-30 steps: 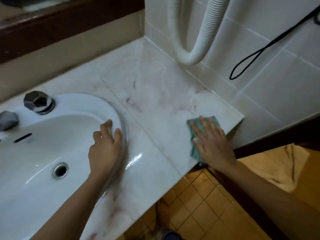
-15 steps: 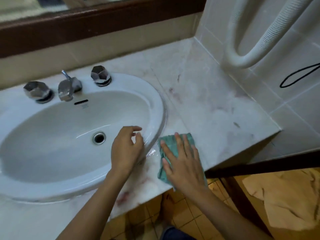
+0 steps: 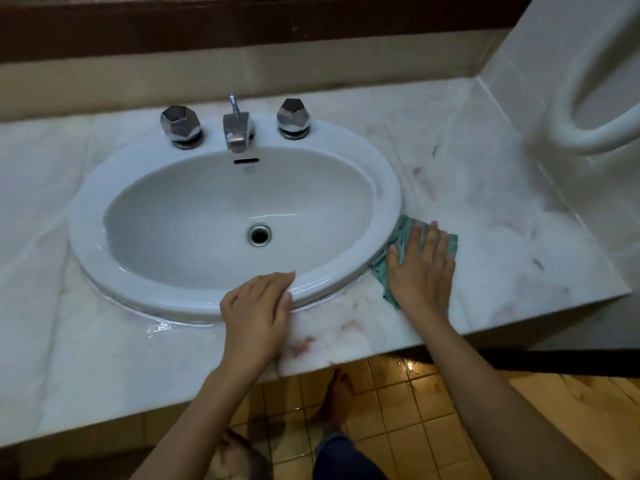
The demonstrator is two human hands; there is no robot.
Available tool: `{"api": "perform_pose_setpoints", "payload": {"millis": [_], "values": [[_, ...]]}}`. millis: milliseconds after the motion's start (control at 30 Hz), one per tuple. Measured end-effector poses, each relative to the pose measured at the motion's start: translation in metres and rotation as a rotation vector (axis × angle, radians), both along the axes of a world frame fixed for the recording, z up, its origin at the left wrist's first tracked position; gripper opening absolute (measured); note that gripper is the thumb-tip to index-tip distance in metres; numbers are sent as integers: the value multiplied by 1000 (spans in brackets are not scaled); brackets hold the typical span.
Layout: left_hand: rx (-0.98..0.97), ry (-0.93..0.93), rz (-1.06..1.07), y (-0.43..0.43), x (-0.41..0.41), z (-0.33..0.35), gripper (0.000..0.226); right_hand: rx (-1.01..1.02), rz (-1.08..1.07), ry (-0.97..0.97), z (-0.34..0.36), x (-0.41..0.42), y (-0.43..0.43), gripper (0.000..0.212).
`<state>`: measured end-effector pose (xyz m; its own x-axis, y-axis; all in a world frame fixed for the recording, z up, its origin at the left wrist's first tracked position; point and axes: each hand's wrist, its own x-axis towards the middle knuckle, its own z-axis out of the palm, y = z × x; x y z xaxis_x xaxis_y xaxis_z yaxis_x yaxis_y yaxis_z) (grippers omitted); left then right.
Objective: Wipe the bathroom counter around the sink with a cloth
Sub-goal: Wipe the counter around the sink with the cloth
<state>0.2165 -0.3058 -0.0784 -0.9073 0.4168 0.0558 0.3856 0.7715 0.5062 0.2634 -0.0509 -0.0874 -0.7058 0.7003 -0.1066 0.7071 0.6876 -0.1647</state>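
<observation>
A green cloth lies flat on the white marble counter, tucked against the right rim of the oval white sink. My right hand presses down on the cloth with straight, spread fingers and covers most of it. My left hand rests on the sink's front rim, fingers loosely bent and holding nothing. Reddish stains mark the counter right of the sink and near the front edge.
Two chrome knobs and a chrome spout stand behind the basin. A white ribbed hose hangs against the tiled right wall. The counter's front edge drops to a yellow tiled floor, where bare feet stand.
My right hand slid the cloth left from the counter's right end to the sink's right rim. My left hand shifted along the rim to its front. The view swung left.
</observation>
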Motion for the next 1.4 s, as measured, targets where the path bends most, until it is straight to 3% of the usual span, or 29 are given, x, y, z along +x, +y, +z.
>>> {"api": "perform_pose_setpoints", "payload": {"millis": [167,333,433,533,633,733,1000,1167,1267,1400], "values": [[346,-21,-24,-34,11,17,31,-10,59,-6,6,47,-161,73],[505,9,288,-112,41,27,27,-54,565,1,0,52,-298,78],[506,15,420,-171,52,21,26,-66,779,21,-4,44,-300,68],[408,49,495,-228,56,5,24,43,963,-22,-6,50,-248,65],[259,71,564,-272,51,-11,23,47,910,-58,-5,53,-229,64],[225,99,614,-296,43,-14,23,41,787,-12,-6,41,-278,65],[288,158,817,-364,18,-2,26,-62,1066,17,-4,-63,-461,72],[204,211,835,-429,-31,2,27,-29,1146,-60,6,-47,-419,70],[74,205,850,-458,-64,-1,26,38,1087,-104,9,-25,-376,72],[38,158,876,-471,-81,-7,27,23,979,-135,5,-44,-394,75]]}}
